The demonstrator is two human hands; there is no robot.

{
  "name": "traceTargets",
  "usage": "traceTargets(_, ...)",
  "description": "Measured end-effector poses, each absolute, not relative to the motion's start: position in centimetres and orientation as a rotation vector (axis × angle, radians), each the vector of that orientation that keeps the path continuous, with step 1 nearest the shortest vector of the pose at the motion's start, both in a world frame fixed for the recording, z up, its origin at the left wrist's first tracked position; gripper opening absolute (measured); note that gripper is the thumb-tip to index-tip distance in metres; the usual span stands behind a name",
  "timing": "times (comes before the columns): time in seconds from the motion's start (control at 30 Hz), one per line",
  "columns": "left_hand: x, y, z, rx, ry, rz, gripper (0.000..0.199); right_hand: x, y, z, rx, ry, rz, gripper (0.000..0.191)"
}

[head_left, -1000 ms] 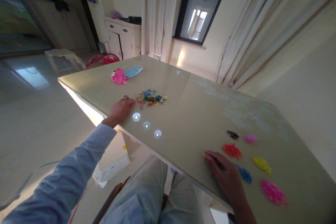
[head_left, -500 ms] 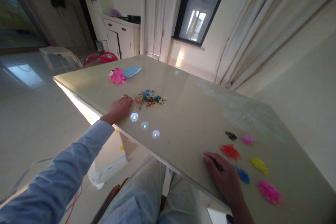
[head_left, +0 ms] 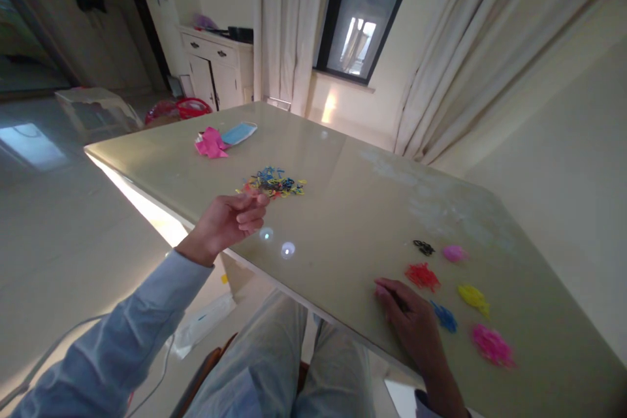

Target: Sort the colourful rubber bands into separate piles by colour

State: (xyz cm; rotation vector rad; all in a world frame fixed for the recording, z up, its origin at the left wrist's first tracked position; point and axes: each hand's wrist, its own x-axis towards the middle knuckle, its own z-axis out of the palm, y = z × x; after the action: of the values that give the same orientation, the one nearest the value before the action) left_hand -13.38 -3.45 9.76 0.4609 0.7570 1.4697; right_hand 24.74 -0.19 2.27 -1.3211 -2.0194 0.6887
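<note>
My left hand (head_left: 235, 222) is raised over the table's near edge, thumb and fingers pinched together just in front of a mixed pile of coloured bands (head_left: 277, 181); what it pinches is too small to make out. My right hand (head_left: 409, 317) rests on the table with its fingers curled, and whatever they hold is hidden. Beside it lie sorted piles: red (head_left: 422, 276), blue (head_left: 444, 317), black (head_left: 424, 247), yellow (head_left: 473, 299), bright pink (head_left: 492, 345) and light pink (head_left: 454, 253).
On the table's far left lie a crumpled pink piece (head_left: 212, 143) and a blue face mask (head_left: 239, 133). Beyond the table (head_left: 337, 209) stand a white cabinet (head_left: 220, 68) and long curtains (head_left: 281, 26). My legs are below the near edge.
My left hand has lifted off the table and moved right, turning so its pinched fingers show. The right hand stays in about the same place. The whole view has shifted slightly.
</note>
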Motion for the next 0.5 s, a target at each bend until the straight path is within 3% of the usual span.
traceTargets(0.5,0.2,-0.6,9.2,0.447,0.474,1.17,0.01,24.0,-0.7,2.4,-1.195,-2.01,0.695,0.02)
